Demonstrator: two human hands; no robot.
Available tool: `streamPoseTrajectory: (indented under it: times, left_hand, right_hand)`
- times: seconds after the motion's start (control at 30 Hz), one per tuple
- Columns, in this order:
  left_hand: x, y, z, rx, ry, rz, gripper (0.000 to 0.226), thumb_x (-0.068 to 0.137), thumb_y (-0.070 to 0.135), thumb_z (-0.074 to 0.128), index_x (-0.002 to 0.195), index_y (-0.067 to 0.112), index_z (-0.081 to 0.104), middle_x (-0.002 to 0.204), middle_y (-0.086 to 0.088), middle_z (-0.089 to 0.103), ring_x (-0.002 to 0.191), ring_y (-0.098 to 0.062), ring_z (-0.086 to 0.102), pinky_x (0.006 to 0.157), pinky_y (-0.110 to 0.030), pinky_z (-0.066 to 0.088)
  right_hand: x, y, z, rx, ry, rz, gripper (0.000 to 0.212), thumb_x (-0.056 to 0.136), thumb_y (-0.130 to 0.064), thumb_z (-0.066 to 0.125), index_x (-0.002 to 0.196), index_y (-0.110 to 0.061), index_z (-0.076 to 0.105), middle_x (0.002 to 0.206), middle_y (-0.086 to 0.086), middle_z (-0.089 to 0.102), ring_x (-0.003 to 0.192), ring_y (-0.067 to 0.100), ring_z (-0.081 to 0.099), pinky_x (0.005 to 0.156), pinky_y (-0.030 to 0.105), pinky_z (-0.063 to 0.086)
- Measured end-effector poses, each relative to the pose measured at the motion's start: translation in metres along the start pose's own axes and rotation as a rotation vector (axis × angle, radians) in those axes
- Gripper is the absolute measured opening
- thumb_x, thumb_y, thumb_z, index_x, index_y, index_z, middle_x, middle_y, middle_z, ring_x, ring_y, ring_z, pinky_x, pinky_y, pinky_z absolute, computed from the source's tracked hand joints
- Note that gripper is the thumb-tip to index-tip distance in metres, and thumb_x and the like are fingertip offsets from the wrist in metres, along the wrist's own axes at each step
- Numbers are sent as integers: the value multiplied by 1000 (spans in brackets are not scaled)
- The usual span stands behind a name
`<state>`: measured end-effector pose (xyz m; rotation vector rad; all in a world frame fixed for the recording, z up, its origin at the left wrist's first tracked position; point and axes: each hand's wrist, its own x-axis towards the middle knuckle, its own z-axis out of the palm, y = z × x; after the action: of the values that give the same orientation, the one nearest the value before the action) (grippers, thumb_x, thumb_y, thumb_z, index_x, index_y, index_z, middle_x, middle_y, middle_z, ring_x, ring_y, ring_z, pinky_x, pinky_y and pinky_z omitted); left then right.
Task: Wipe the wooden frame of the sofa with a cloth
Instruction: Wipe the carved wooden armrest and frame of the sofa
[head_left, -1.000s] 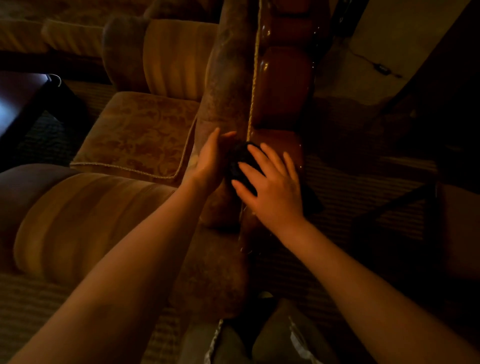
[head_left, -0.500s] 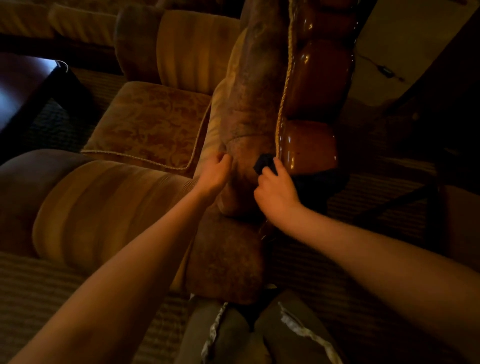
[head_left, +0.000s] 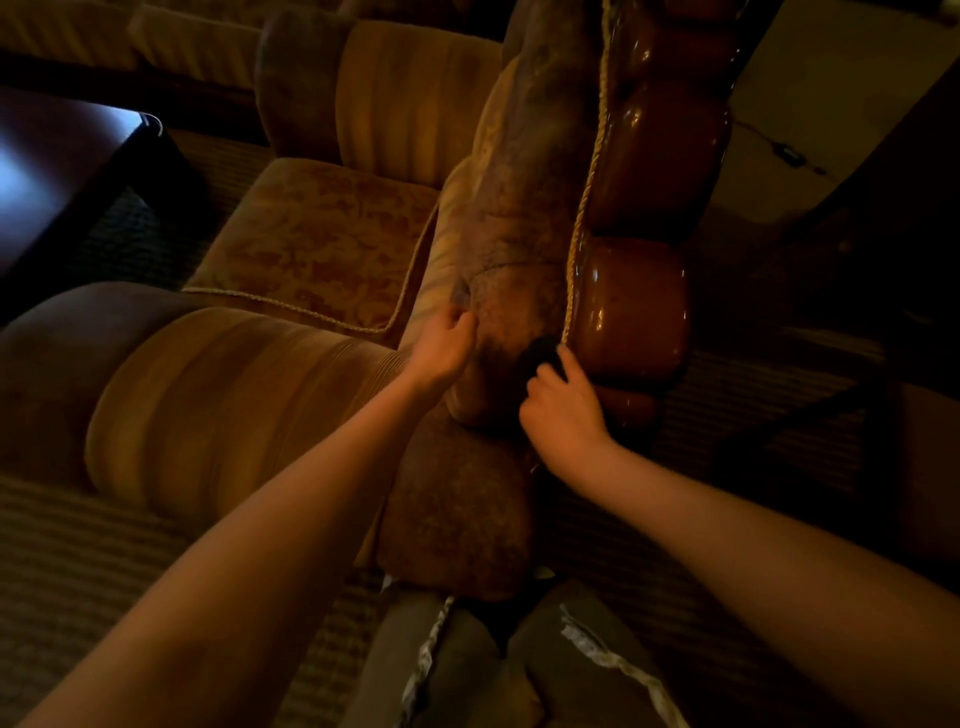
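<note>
Pinched in the curled fingers of the right hand (head_left: 563, 410) is a dark cloth (head_left: 540, 353), pressed against the glossy wooden frame (head_left: 631, 312) at its lower rounded lobe, just beside the gold cord (head_left: 574, 270) that edges the frame. Only a small part of the cloth is seen above the knuckles — the rest is hidden by the hand. The left hand (head_left: 441, 348) is curled on the upholstered arm (head_left: 514, 218) of the sofa, left of the frame, w/ fingertips dug into the fabric; whether fabric is gripped can't be told. A patterned seat cushion (head_left: 311, 244) lies further left of the frame, and a dark table (head_left: 62, 166) well beyond it. Below the frame, near the bottom edge, grey trousers (head_left: 467, 665) are seen — dim light throughout.
</note>
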<state>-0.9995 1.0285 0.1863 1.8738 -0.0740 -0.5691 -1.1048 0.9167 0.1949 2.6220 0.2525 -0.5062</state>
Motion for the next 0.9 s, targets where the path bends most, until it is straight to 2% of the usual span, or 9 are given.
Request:
streamPoseTrajectory:
  times: [0.2, 0.3, 0.4, 0.5, 0.6, 0.67, 0.77, 0.8, 0.9]
  left_hand:
    - [-11, 1, 1, 60, -60, 26, 23, 99, 21, 37, 81, 24, 51, 82, -2, 55, 82, -23, 54, 80, -42, 48]
    - [-12, 1, 6, 128, -64, 60, 21, 100, 21, 37, 90, 16, 55, 93, -11, 57, 84, -25, 54, 79, -43, 47]
    - [-12, 2, 17, 170, -103, 91, 25, 99, 22, 38, 107, 8, 58, 97, -13, 61, 73, -18, 54, 64, -31, 46]
    - [-10, 7, 27, 311, -92, 169, 35, 98, 28, 41, 128, 13, 48, 122, -11, 55, 95, -14, 57, 76, -26, 52]
    - [-8, 20, 33, 536, -115, 352, 44, 97, 33, 43, 139, 20, 36, 137, -7, 39, 102, -9, 49, 67, -13, 40]
    - [-5, 31, 35, 653, -173, 459, 47, 96, 33, 44, 140, 22, 33, 137, -6, 36, 97, -7, 47, 62, -12, 36]
    - [-2, 49, 41, 783, -207, 619, 41, 95, 32, 47, 134, 21, 40, 126, -4, 41, 88, -6, 46, 62, -13, 36]
    - [-2, 55, 43, 831, -215, 687, 38, 94, 30, 48, 130, 19, 43, 123, -4, 42, 87, -9, 47, 65, -16, 39]
    - [-3, 71, 51, 1025, -213, 938, 35, 92, 25, 48, 124, 12, 49, 119, -11, 46, 97, -25, 50, 78, -36, 43]
  right_hand:
    - [17, 73, -37, 86, 346, 245, 21, 90, -25, 50, 104, -20, 65, 115, 4, 58, 124, 26, 37, 112, 52, 6]
    - [11, 104, -23, 384, 559, 430, 30, 91, -26, 48, 115, -16, 63, 121, 7, 59, 126, 29, 39, 112, 48, 15]
    - [-16, 72, 11, 565, 728, 480, 36, 90, -22, 50, 124, -11, 58, 132, 10, 54, 133, 35, 37, 108, 51, 29]
    - [-43, 23, 47, 483, 762, 441, 42, 90, -24, 52, 131, -16, 54, 141, 9, 46, 135, 37, 34, 107, 53, 30]
    - [-45, 23, 65, 472, 813, 453, 41, 94, -23, 48, 134, -14, 51, 142, 11, 46, 132, 37, 38, 104, 52, 35]
    - [-33, 34, 62, 643, 865, 601, 43, 97, -24, 42, 137, -10, 45, 145, 13, 41, 136, 36, 32, 108, 45, 31]
    - [-10, 51, 46, 1297, 950, 1042, 50, 101, -32, 35, 145, -10, 30, 152, 12, 27, 141, 27, 24, 111, 27, 20]
    - [-4, 50, 42, 1496, 970, 1187, 52, 101, -35, 33, 147, -10, 26, 152, 12, 26, 140, 26, 25, 112, 27, 20]
    - [1, 18, 37, 1573, 971, 1403, 53, 101, -33, 35, 146, -6, 26, 151, 16, 28, 139, 28, 27, 114, 33, 20]
